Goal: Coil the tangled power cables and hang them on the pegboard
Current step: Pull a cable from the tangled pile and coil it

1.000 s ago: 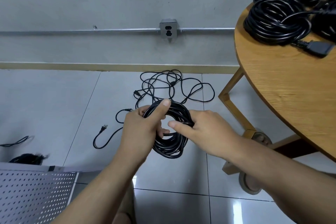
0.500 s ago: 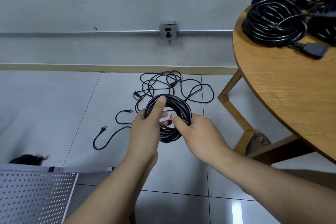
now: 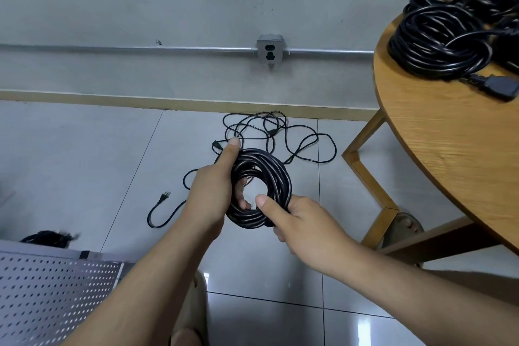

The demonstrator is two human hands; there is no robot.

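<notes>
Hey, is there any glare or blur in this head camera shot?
Head view: light glares off the glossy grey floor tiles near the bottom; the round wooden table and the black cable pile on it smear with blur; the black coiled cable at centre looks sharp.

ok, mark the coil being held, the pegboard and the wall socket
held cable coil (image 3: 276, 177): head view, upper right arc of the loops
pegboard (image 3: 56, 298): head view, perforated face at lower left
wall socket (image 3: 270, 51): head view, middle of the metal faceplate
</notes>
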